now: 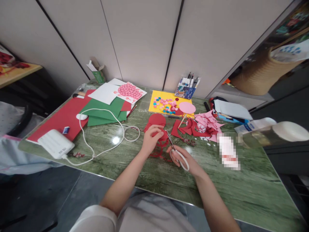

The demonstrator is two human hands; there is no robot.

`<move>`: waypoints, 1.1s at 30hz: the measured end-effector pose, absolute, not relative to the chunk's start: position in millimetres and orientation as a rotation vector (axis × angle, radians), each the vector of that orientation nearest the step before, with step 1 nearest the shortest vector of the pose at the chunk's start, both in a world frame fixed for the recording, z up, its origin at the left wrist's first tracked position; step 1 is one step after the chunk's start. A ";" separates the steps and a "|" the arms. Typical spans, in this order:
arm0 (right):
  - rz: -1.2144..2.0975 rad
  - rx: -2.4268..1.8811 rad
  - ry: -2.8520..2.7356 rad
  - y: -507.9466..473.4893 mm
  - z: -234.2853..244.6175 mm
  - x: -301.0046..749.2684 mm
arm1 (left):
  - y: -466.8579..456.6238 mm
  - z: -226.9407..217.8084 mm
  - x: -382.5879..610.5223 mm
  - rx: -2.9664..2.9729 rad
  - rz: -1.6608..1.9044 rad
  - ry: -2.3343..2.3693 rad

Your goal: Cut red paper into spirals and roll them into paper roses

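My left hand (152, 138) is closed on a piece of red paper (163, 134), thumb and fingers pinching its left side. White-handled scissors (182, 160) are in my right hand (189, 161), its fingers wrapped round the handles. The blades point up and to the left, touching or very close to the paper's right edge. Narrow curved red offcuts hang or lie just below the paper. Behind my left hand a red paper circle (157, 119) lies on the green marbled table (135, 170).
Red and pink scraps (205, 124) are heaped at the right. Yellow paper (154, 96) bears coloured pompoms, with a pen pack (187, 87) behind. Leftward are green sheets (103, 111), red sheets (60, 117) and a white power bank (55, 144) with a cable. A bottle (260, 137) is far right.
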State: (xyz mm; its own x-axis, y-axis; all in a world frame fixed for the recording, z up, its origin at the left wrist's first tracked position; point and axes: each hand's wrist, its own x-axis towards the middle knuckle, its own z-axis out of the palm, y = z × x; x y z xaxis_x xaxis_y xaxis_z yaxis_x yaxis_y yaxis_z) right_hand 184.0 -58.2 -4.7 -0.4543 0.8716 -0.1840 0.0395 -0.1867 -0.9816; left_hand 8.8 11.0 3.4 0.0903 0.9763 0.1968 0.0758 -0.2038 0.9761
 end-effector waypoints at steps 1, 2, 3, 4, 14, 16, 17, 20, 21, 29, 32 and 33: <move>1.708 -1.089 -1.458 -58.1 -4.4 184.6 | 11.5 3.7 8.0 1.468 1.247 1.103; 1.707 -1.095 -1.463 -58.1 -4.1 185.3 | 12.0 4.3 7.2 1.476 1.240 1.096; 1.707 -1.102 -1.467 -58.1 -3.9 186.1 | 12.6 5.0 6.3 1.487 1.229 1.087; 1.710 -1.108 -1.472 -58.0 -3.6 187.1 | 13.1 6.0 5.2 1.502 1.213 1.078; 1.778 -1.135 -1.555 -59.0 3.0 202.7 | 15.8 17.4 -6.9 1.653 1.022 0.994; 1.789 -1.134 -1.582 -59.1 4.7 205.5 | 16.6 18.7 -8.8 1.676 0.982 0.980; 1.794 -1.139 -1.596 -59.1 5.8 206.9 | 17.0 19.1 -9.7 1.687 0.960 0.970; 1.806 -1.164 -1.637 -59.2 9.8 211.2 | 18.2 19.3 -12.3 1.717 0.909 0.916; 1.806 -1.175 -1.653 -59.2 11.3 212.7 | 18.5 19.2 -13.1 1.729 0.893 0.896; 1.815 -1.218 -1.764 -59.0 15.9 221.7 | 18.6 23.4 -17.8 1.810 0.779 0.810; 1.847 -1.220 -1.763 -59.0 15.4 223.6 | 18.3 24.6 -18.8 1.808 0.732 0.796; 1.848 -1.222 -1.782 -58.9 15.9 224.2 | 18.2 24.6 -19.2 1.809 0.715 0.790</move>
